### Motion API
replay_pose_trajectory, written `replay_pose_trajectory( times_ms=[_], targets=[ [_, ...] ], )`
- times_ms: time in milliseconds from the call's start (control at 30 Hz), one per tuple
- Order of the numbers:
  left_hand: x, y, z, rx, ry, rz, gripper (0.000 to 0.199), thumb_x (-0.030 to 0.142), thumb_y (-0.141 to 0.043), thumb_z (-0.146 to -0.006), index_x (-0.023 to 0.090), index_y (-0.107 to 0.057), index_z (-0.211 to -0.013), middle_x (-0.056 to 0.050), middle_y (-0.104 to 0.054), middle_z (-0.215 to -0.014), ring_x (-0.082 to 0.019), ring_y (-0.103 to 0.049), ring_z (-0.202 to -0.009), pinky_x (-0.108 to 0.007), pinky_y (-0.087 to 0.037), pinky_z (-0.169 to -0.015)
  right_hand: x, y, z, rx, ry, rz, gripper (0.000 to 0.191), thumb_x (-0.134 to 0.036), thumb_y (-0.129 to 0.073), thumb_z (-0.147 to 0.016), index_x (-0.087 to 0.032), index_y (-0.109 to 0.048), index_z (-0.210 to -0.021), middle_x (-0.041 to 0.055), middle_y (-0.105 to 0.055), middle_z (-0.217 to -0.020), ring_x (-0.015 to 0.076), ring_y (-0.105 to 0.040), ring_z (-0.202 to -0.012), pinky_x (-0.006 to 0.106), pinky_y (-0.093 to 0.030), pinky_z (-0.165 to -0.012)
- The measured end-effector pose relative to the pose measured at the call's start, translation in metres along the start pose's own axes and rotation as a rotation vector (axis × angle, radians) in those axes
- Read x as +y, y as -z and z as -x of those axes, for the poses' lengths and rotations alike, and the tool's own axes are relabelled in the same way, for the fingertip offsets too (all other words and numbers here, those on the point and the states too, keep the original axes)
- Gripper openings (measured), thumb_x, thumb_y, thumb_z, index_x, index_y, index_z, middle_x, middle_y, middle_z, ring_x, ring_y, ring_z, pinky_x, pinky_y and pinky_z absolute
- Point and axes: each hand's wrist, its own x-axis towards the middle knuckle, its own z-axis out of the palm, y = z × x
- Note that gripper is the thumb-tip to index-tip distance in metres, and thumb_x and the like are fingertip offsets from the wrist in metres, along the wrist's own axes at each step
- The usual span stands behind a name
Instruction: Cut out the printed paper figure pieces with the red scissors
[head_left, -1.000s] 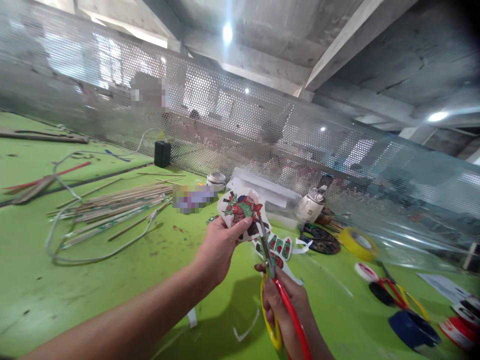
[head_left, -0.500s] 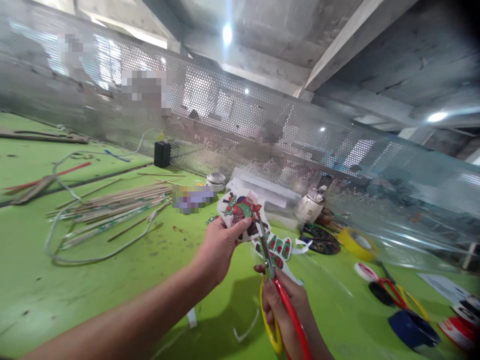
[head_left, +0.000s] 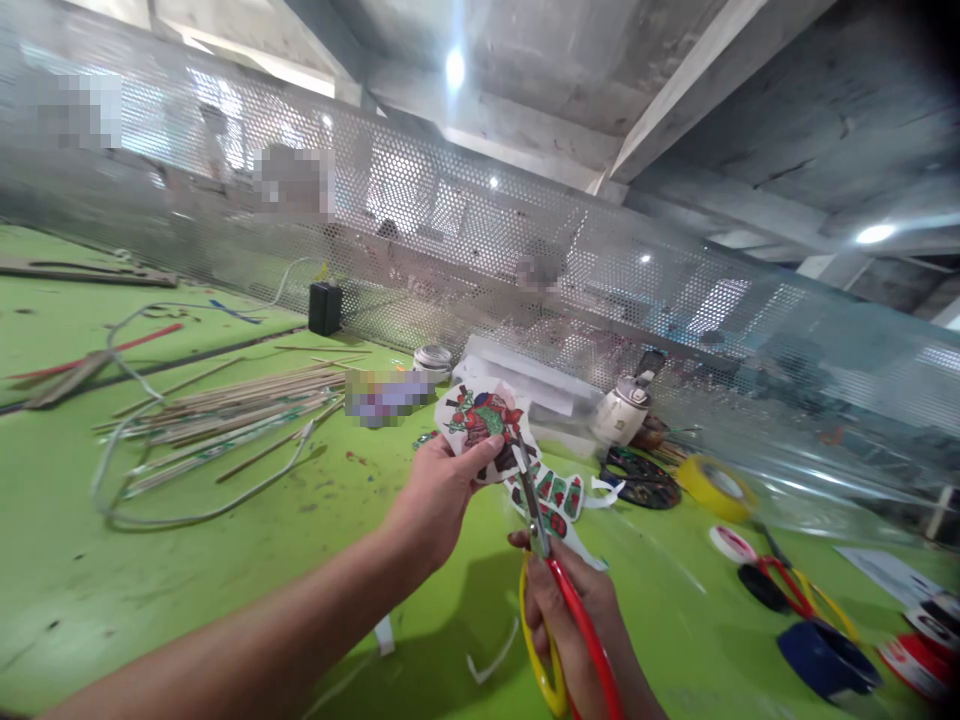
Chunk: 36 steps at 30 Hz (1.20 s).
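Note:
Between the thumb and fingers of my left hand is a piece of white paper printed with red and green figures. My right hand is wrapped round scissors with one red and one yellow handle. Their blades point up and lie against the paper's right edge, beside my left thumb; whether the blades are fully closed I cannot make out. Just right of the blades hangs a paper strip with several green and red shapes. White paper scraps lie on the green table below my hands.
Thin sticks and a white cable lie at the left. Behind my hands stand a white tray and a white jar. Yellow tape, blue tape and another pair of scissors are at the right.
Both hands, the paper and the scissors stay almost in place. The blades appear very slightly shifted against the paper. Behind the perforated screen, a person at the far left has moved.

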Motion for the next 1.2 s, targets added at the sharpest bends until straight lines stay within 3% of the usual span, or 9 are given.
replay_pose_trajectory(
  times_ms=[1200],
  targets=[
    [0.0006,0.0013,-0.0006,-0.011,0.014,0.001,0.016,0.017,-0.076,-0.071,0.01,-0.07,-0.085,-0.009,-0.075,-0.085,-0.017,-0.067,-0.074,-0.027,-0.051,-0.073,-0.0022,0.0011,0.0016,0.004,-0.032,-0.043,0.063,-0.064,-0.054,-0.082,-0.006,-0.062,-0.106,-0.0052,-0.045,-0.053,0.0073,-0.038,-0.04,0.02,-0.029,-0.041]
  ],
)
